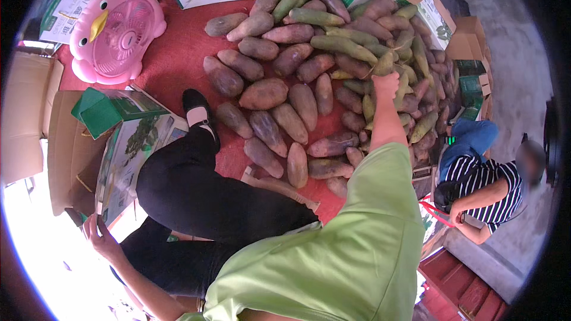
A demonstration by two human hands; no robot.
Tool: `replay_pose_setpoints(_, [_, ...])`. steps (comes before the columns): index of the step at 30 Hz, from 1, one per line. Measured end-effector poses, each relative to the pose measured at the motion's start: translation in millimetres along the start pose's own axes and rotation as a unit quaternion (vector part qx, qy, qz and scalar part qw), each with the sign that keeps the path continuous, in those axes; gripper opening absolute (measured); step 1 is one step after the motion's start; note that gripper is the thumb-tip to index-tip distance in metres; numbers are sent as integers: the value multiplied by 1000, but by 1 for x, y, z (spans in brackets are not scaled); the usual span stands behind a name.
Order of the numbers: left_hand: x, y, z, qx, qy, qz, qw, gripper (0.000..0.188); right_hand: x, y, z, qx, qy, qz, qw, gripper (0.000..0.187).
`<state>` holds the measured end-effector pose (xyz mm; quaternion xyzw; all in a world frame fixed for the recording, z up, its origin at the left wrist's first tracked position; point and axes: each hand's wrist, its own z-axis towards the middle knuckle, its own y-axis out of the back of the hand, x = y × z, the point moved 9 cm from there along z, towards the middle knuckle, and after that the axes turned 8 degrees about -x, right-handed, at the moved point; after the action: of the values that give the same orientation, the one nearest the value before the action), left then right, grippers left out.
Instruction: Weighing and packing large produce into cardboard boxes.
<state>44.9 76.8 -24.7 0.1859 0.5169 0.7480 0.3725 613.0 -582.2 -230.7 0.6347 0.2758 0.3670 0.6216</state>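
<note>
My right hand (385,85) reaches into the heap with its fingers closed round the end of a green radish (383,63). Long green radishes (344,46) lie around it, mixed with purplish-red ones. To the left of the heap, several larger purple-red radishes (263,94) are spread singly on the red floor covering (178,41). Low on the left, my left hand (104,241) grips the lower edge of an open printed carton (134,148) with green flaps. That hand's fingers are partly dark against the bright light.
A pink bird-shaped fan (119,32) stands at the upper left. Plain brown cartons (30,113) are at the left edge. Open printed cartons (437,21) border the heap at the top right. At right, a person in a striped shirt (488,184) holds a red strap (436,213).
</note>
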Motion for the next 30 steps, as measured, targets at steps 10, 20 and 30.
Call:
replay_pose_setpoints(10, [-4,6,5,-29,-7,-15,999,14,-22,-35,-12,-7,1,121,993,75])
replay_pose_setpoints(20, [-28,13,19,20,81,8,996,25,-59,-93,-107,145,-26,410,900,56])
replay_pose_setpoints(30, [-37,26,31,20,55,42,997,23,16,-52,-222,340,122,367,857,70])
